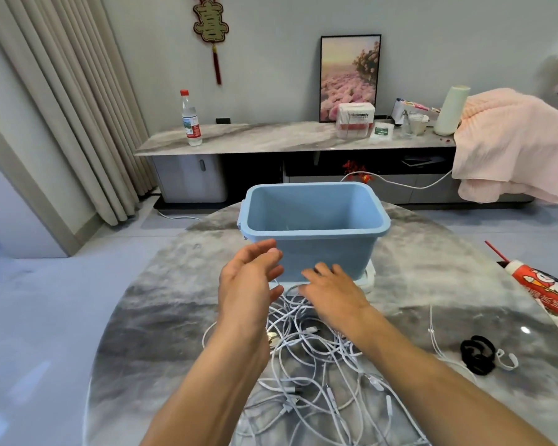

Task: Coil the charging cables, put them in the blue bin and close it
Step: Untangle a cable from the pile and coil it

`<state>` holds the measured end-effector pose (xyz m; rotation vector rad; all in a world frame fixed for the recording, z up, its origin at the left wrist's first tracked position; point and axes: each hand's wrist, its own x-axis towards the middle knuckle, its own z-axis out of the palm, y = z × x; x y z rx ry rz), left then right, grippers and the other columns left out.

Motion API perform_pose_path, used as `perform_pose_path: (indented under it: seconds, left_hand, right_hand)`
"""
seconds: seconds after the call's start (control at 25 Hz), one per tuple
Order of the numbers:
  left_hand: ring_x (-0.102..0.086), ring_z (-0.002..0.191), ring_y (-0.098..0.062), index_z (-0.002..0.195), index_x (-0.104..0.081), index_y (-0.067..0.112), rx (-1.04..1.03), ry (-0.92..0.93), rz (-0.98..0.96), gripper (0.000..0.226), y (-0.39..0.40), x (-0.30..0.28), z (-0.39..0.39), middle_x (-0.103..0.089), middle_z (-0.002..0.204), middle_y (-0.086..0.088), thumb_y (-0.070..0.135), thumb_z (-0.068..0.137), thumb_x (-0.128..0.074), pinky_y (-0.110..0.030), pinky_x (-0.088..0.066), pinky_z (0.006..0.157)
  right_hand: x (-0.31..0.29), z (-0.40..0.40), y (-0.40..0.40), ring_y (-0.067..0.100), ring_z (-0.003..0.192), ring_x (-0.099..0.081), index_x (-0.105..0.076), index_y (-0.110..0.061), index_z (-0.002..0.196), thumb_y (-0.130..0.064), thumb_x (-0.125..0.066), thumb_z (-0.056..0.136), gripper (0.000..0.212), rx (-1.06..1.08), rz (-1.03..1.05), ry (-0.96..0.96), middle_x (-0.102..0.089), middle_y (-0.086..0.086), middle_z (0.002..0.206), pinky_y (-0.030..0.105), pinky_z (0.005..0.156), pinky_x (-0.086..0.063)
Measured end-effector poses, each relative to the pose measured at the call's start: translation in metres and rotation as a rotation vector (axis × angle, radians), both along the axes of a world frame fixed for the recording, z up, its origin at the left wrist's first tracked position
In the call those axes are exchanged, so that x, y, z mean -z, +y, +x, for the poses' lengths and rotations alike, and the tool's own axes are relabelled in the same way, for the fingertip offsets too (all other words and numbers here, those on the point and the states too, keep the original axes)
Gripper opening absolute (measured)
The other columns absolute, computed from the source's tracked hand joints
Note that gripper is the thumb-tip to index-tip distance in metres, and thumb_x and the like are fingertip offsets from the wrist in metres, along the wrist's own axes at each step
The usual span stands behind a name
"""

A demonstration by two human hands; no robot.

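Observation:
An open blue bin (313,220) stands on the far half of the round grey table (161,317), and it looks empty. A white slab (368,278), possibly its lid, lies under the bin. Several white charging cables (316,358) lie in a loose tangle on the table in front of the bin. My left hand (248,281) hovers over the tangle's far left edge, fingers relaxed and spread, holding nothing. My right hand (332,291) reaches palm down over the cables just before the bin, fingers straight, with nothing gripped.
A black strap bundle (477,354) and a small white earpiece lie at the table's right. A red and white tube (541,291) rests at the right edge. Behind stands a low cabinet with a water bottle (190,119), boxes and a pink blanket (516,143).

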<state>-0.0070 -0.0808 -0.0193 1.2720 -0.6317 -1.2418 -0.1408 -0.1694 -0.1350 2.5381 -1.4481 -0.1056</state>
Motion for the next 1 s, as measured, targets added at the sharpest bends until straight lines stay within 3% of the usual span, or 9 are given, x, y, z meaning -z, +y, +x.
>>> perform_pose_path:
  seconds: [0.08, 0.2, 0.32, 0.48, 0.56, 0.68, 0.8, 0.92, 1.0]
  left_hand:
    - [-0.065, 0.090, -0.016, 0.095, -0.070, 0.019, 0.012, -0.012, -0.012, 0.014, 0.000, 0.002, 0.002, -0.074, 0.094, -0.001, 0.011, 0.091, -0.059, -0.033, -0.047, 0.078]
    - [-0.063, 0.083, -0.013, 0.095, -0.070, 0.018, 0.045, -0.058, -0.048, 0.014, -0.003, 0.003, 0.003, -0.074, 0.093, 0.000, 0.008, 0.090, -0.061, -0.027, -0.045, 0.074]
    - [-0.062, 0.088, -0.010, 0.108, -0.065, 0.022, 0.147, -0.308, -0.111, 0.023, -0.003, 0.009, -0.004, -0.066, 0.103, 0.003, 0.011, 0.088, -0.067, -0.020, -0.043, 0.068]
    - [-0.065, 0.081, -0.007, 0.113, -0.061, 0.033, 0.361, -0.434, -0.105, 0.033, 0.001, 0.020, -0.012, -0.065, 0.102, 0.004, 0.021, 0.085, -0.073, -0.018, -0.046, 0.060]
    - [-0.057, 0.063, -0.004, 0.095, -0.068, 0.033, 0.279, -0.756, -0.185, 0.011, 0.002, 0.022, -0.012, -0.063, 0.080, 0.006, 0.030, 0.085, -0.072, -0.023, -0.043, 0.058]
    - [-0.048, 0.082, -0.016, 0.083, -0.073, 0.034, 0.078, -1.205, -0.363, 0.014, 0.003, 0.015, -0.003, -0.050, 0.077, 0.007, 0.046, 0.087, -0.065, -0.030, -0.033, 0.067]
    - [-0.052, 0.077, -0.012, 0.072, -0.066, 0.028, 0.157, -1.033, -0.464, 0.021, -0.004, 0.009, 0.008, -0.058, 0.074, 0.008, 0.041, 0.089, -0.065, -0.033, -0.038, 0.069]
    - [-0.055, 0.052, -0.011, 0.073, -0.066, 0.014, 0.305, -0.591, -0.383, 0.023, -0.007, 0.007, 0.011, -0.059, 0.056, 0.003, 0.024, 0.093, -0.064, -0.028, -0.046, 0.057]
    - [-0.058, 0.063, -0.012, 0.073, -0.069, 0.017, 0.274, -0.622, -0.419, 0.021, -0.008, 0.006, 0.011, -0.065, 0.066, 0.002, 0.026, 0.091, -0.066, -0.027, -0.047, 0.066]
  right_hand:
    - [-0.014, -0.005, -0.005, 0.027, 0.112, -0.049, -0.066, -0.025, 0.105, -0.011, -0.050, 0.093, 0.024, -0.022, -0.072, -0.033, -0.065, 0.000, 0.111, 0.038, 0.086, -0.034]
    - [-0.051, -0.031, 0.000, 0.027, 0.083, -0.061, -0.073, -0.025, 0.088, -0.022, -0.063, 0.089, 0.011, -0.131, -0.152, -0.376, -0.069, -0.001, 0.079, 0.037, 0.071, -0.043]
    - [-0.095, -0.056, 0.027, 0.012, 0.067, -0.063, -0.078, -0.021, 0.095, -0.018, -0.070, 0.088, 0.011, -0.125, -0.043, -0.914, -0.070, -0.004, 0.074, 0.027, 0.063, -0.048]
    - [-0.117, -0.060, 0.068, 0.005, 0.050, -0.054, -0.076, -0.023, 0.097, -0.010, -0.068, 0.089, 0.018, -0.067, 0.079, -1.349, -0.064, -0.010, 0.060, 0.017, 0.052, -0.046]
    - [-0.121, -0.062, 0.077, 0.006, 0.047, -0.047, -0.075, -0.026, 0.095, -0.011, -0.066, 0.089, 0.018, -0.033, 0.053, -1.471, -0.059, -0.010, 0.055, 0.017, 0.048, -0.042]
    - [-0.138, -0.067, 0.083, 0.003, 0.052, -0.048, -0.074, -0.025, 0.096, -0.013, -0.068, 0.088, 0.016, -0.051, -0.110, -1.452, -0.063, -0.018, 0.062, 0.014, 0.055, -0.041]
    - [-0.155, -0.080, 0.078, -0.002, 0.056, -0.050, -0.072, -0.027, 0.099, -0.014, -0.068, 0.090, 0.016, -0.039, -0.290, -1.539, -0.064, -0.023, 0.065, 0.012, 0.057, -0.042]
    - [-0.155, -0.104, 0.066, 0.006, 0.057, -0.043, -0.074, -0.033, 0.095, -0.021, -0.067, 0.092, 0.014, 0.076, -0.383, -1.739, -0.054, -0.015, 0.058, 0.016, 0.053, -0.036]
    - [-0.142, -0.112, 0.061, 0.007, 0.054, -0.041, -0.074, -0.032, 0.090, -0.020, -0.067, 0.092, 0.014, 0.191, -0.361, -1.783, -0.052, -0.014, 0.056, 0.016, 0.050, -0.034]
